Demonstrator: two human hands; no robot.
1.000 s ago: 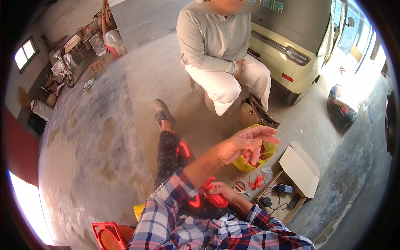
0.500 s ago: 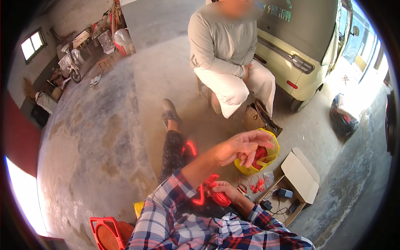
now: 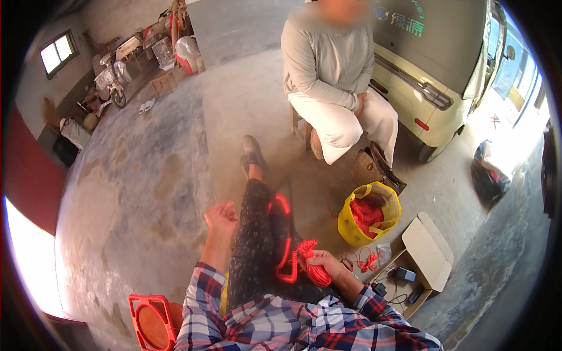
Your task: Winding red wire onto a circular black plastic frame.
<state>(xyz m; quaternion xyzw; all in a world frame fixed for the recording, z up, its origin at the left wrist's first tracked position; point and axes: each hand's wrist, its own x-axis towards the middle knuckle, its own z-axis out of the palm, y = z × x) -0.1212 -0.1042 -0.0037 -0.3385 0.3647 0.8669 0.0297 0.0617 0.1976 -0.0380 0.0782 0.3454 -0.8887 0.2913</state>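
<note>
Two hands, one bundle of red cord (image 3: 317, 274)

I count one cord bundle over my wearer's lap and take it as the centre of my clock. One yellow bag (image 3: 349, 227) with red cord inside stands at between one and two o'clock; one brown handbag (image 3: 370, 169) sits beyond it at one. Near three o'clock lie one loose red tangle (image 3: 369, 263) and one clear packet (image 3: 383, 252), then one cardboard box (image 3: 430, 248) with its lid folded back, holding one blue-grey block (image 3: 404, 274) and black cable. One seated person (image 3: 325, 64) is at twelve.

My right hand (image 3: 328, 263) pinches the bundle between thumb and fingers, its forearm coming in from five o'clock. My left hand (image 3: 221, 220) is raised at ten o'clock, well apart from the bundle, forearm upright, fingers loosely curled; I cannot tell whether they pinch a strand.
</note>
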